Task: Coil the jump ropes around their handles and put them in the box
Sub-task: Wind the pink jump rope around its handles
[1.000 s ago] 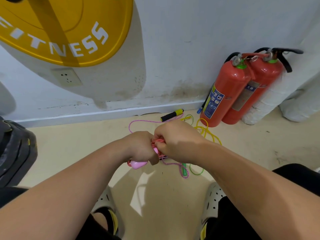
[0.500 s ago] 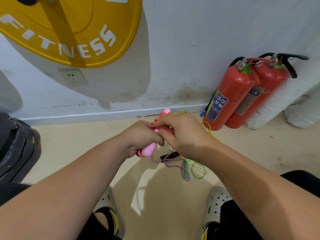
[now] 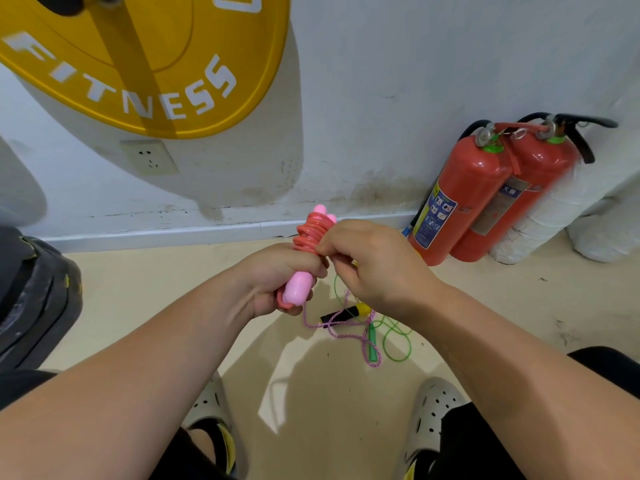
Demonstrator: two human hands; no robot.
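While the left hand (image 3: pixel 277 271) curls round the pink handles (image 3: pixel 297 289), the right hand (image 3: pixel 377 268) pinches what seems to be the red coil (image 3: pixel 310 233) wound above them; beneath, on the floor (image 3: pixel 138 289), lie a braided pink rope (image 3: pixel 346 336) and a green rope (image 3: pixel 396 341).

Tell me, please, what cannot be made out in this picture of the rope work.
Box: nowhere in the head view.
End of the red rope: head view, covered by the right hand, which pinches it.
Middle of the pink handles: head view, wrapped by the left hand.
Extinguisher label: head view, print too small to read.
Black object: head view, cut off by the left edge.
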